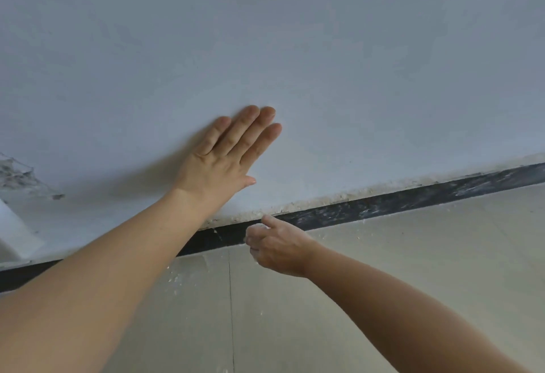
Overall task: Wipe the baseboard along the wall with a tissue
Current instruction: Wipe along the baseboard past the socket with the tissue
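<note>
A black baseboard runs along the foot of a pale grey wall, streaked with white dust to the right. Crumbly plaster debris lines its top edge. My left hand lies flat and open against the wall just above the baseboard, fingers together. My right hand is closed around a small white tissue, of which only bits show between the fingers. Its index finger points up and touches the baseboard's top edge.
Beige floor tiles with a dark joint line carry scattered white crumbs near the baseboard. At the far left the wall has a damaged, cobwebbed patch and a white object leaning by it.
</note>
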Demonstrator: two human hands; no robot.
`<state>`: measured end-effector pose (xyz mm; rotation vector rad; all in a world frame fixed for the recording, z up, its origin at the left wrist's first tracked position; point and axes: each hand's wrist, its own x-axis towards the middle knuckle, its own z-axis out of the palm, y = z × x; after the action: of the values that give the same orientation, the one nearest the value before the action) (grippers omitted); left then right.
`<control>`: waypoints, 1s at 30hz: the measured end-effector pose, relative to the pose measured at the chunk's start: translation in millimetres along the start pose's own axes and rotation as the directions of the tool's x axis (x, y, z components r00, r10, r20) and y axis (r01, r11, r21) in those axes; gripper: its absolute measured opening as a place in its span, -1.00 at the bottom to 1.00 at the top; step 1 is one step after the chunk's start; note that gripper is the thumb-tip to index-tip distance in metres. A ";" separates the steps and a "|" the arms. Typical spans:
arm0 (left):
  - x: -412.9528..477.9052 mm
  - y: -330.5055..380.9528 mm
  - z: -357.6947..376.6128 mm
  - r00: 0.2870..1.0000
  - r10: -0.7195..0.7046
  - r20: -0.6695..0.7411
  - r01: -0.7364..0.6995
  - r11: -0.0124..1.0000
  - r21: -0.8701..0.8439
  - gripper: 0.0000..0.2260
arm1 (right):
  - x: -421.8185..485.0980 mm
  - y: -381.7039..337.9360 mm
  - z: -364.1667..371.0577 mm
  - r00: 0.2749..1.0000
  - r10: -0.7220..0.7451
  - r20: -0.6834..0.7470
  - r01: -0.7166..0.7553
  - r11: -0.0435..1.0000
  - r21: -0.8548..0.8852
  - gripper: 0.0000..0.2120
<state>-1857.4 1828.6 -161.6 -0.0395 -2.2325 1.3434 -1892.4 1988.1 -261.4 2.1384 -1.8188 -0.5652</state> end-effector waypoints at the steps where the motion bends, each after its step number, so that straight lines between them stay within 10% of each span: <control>1: 0.1 -1.0 1.7 1.000 0.007 -0.007 -0.007 1.000 0.000 0.03 | 10.9 1.1 0.3 1.000 -0.021 -0.006 0.021 1.000 -0.009 -0.84; 17: -2.2 -7.3 -22.3 0.994 0.042 0.104 -0.034 0.997 -0.076 -0.06 | -40.4 35.1 58.3 0.994 0.060 -0.089 -0.074 0.982 -0.171 -0.82; 24: 0.6 9.2 -15.8 0.995 -0.046 0.087 0.060 0.984 -0.166 -0.04 | -68.6 19.1 45.0 0.942 0.139 0.307 -0.207 0.957 0.201 -0.82; 30: -2.0 8.1 -14.5 0.994 -0.064 0.094 0.082 0.975 -0.208 -0.01 | 5.7 -9.0 34.4 1.000 0.021 -0.020 -0.020 0.996 0.088 -0.90</control>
<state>-1851.1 1843.9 -163.9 0.0253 -2.4174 1.0828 -1899.8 1985.4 -296.5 2.1707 -1.8853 -0.4644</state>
